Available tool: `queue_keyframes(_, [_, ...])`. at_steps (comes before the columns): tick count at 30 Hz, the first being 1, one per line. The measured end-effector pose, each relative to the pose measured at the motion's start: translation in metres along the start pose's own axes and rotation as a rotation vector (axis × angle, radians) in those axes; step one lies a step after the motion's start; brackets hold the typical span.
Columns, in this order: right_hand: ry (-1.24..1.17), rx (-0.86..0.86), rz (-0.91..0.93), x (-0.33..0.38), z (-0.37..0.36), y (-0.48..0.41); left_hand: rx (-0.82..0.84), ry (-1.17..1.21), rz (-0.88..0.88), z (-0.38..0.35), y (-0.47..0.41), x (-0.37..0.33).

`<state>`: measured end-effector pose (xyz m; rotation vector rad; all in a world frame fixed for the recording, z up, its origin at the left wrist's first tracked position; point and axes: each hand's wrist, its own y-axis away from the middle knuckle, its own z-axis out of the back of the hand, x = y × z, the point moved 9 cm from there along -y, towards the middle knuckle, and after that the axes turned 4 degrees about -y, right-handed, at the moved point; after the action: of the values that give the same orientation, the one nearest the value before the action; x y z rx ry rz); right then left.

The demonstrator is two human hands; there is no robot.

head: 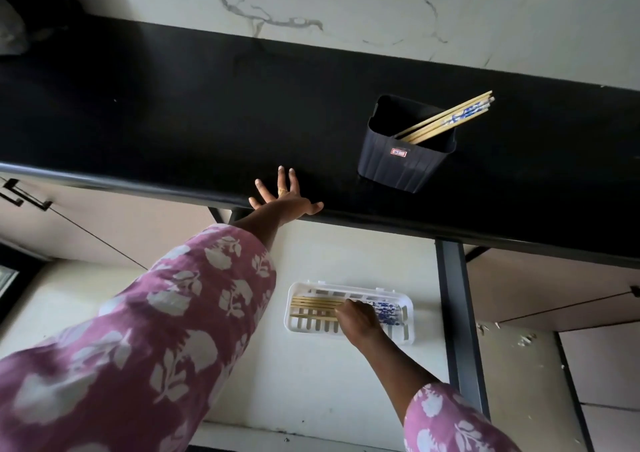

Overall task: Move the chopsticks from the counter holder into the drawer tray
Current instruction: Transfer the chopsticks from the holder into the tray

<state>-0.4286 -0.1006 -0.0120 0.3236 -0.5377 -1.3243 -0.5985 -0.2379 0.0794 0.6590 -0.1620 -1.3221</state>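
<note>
Several wooden chopsticks [313, 304] | slotted plastic tray [408, 330] | right hand [356, 320] pinching them | left hand [282, 197] splayed

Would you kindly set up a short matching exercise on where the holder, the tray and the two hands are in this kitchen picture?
Things:
1. black holder
2. white slotted tray
3. left hand
4. right hand

Places or states:
A. spread flat on the edge of the black counter
B. in the open drawer, chopsticks lying in it
C. upright on the counter, chopsticks leaning out of it
D. down in the tray, on the chopsticks

Pairs: 1-C, 2-B, 3-A, 4-D
</note>
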Motion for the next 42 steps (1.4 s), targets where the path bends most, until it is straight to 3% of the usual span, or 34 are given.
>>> queue_keyframes(7, [-0.055, 0.020, 0.019, 0.003, -0.016, -0.010, 0.035, -0.010, 0.005, -0.005, -0.001, 0.001])
queue_keyframes(18, [0.089, -0.010, 0.178, 0.015, -0.013, -0.010, 0.038, -0.013, 0.017, -0.002, 0.005, 0.001])
queue_keyframes(26, [0.163, -0.062, 0.186, 0.005, 0.005, -0.011, 0.047, -0.020, 0.039, 0.000, 0.011, 0.001])
queue_keyframes(31, [0.226, -0.336, 0.212, -0.006, 0.063, 0.001, 0.054, -0.027, 0.047, 0.000, 0.022, 0.000])
queue_keyframes(33, [0.142, -0.431, 0.166, -0.018, 0.086, 0.005, 0.067, -0.006, 0.060, -0.001, 0.022, 0.005])
queue_keyframes(40, [0.101, -0.995, 0.142, -0.059, 0.207, 0.046, 0.149, 0.189, 0.095, -0.008, 0.021, 0.007])
queue_keyframes(42, [0.094, -1.143, 0.123, -0.073, 0.238, 0.058, 0.096, 0.161, 0.046, -0.007, 0.019, 0.008])
